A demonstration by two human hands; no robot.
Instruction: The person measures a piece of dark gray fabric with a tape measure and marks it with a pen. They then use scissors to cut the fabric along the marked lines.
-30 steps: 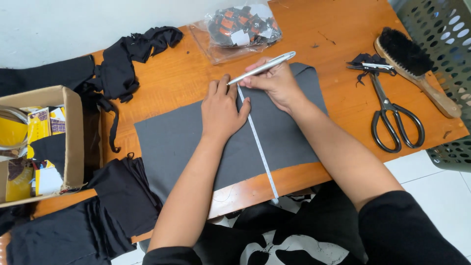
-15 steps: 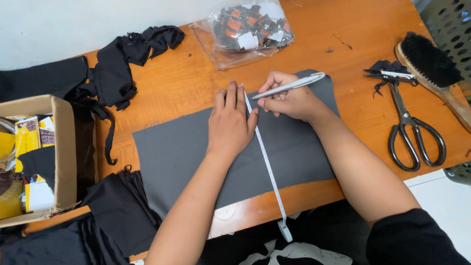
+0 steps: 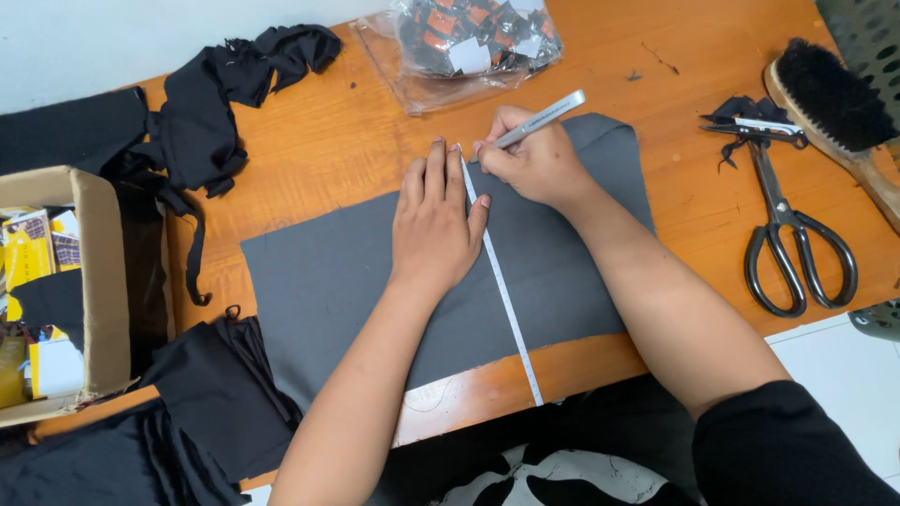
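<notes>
Grey cloth (image 3: pixel 356 281) lies flat across the middle of the table (image 3: pixel 328 141), its near edge close to the table's front edge. A white tape (image 3: pixel 502 290) runs over it from the far edge down past the front edge. The left hand (image 3: pixel 436 225) is spread flat, palm down, pinning cloth and tape, grasping nothing. The right hand (image 3: pixel 534 159) pinches a silver marker (image 3: pixel 539 117), tip at the tape's far end just beside the left fingertips.

The step in hand looks like marking a measured line along the tape; next the marker would need to follow the tape's edge toward the front while the flat hand keeps it from sliding.

Against half a second ago, both hands have moved slightly toward the cloth's far edge, and the marker now tilts steeper. Scissors (image 3: pixel 787 244) and a brush (image 3: pixel 834 103) rest at the right edge, a clear bag (image 3: pixel 469 47) at the far edge, black scraps (image 3: pixel 216 112) at the far left corner, and a box (image 3: pixel 89 281) at the left edge.
</notes>
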